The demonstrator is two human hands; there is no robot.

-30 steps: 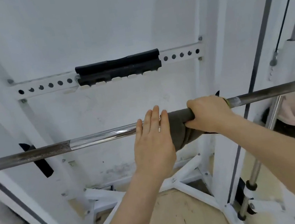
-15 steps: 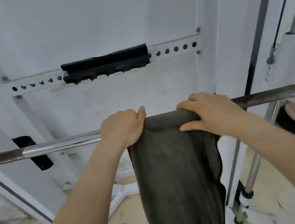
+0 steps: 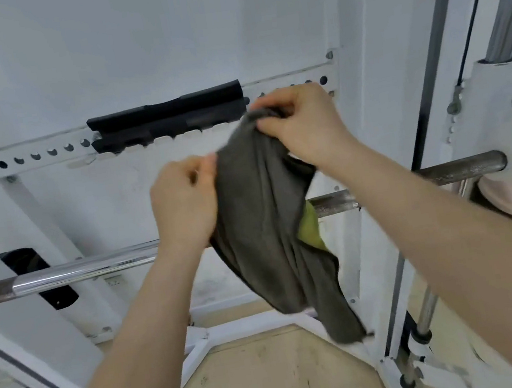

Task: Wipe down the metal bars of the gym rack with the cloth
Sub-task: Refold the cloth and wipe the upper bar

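Observation:
A dark grey cloth (image 3: 265, 225) with a yellow-green patch hangs in the air in front of the horizontal metal bar (image 3: 87, 270). My left hand (image 3: 183, 204) pinches its left top edge. My right hand (image 3: 301, 125) grips its bunched top corner, higher and to the right. The cloth is lifted off the bar and hides the bar's middle part. The bar runs from the left edge to its right end (image 3: 474, 166) at the rack's white upright.
A white perforated crossbeam (image 3: 42, 154) with a black pad (image 3: 168, 117) spans the rack behind my hands. A black hook (image 3: 39, 277) sits on the left upright. Chrome guide rods (image 3: 504, 4) and a cable stand at the right. White base struts lie on the beige floor below.
The cloth was wrapped on the bar, then draped over it; now both hands have lifted it off the bar and hold it up by its top edge.

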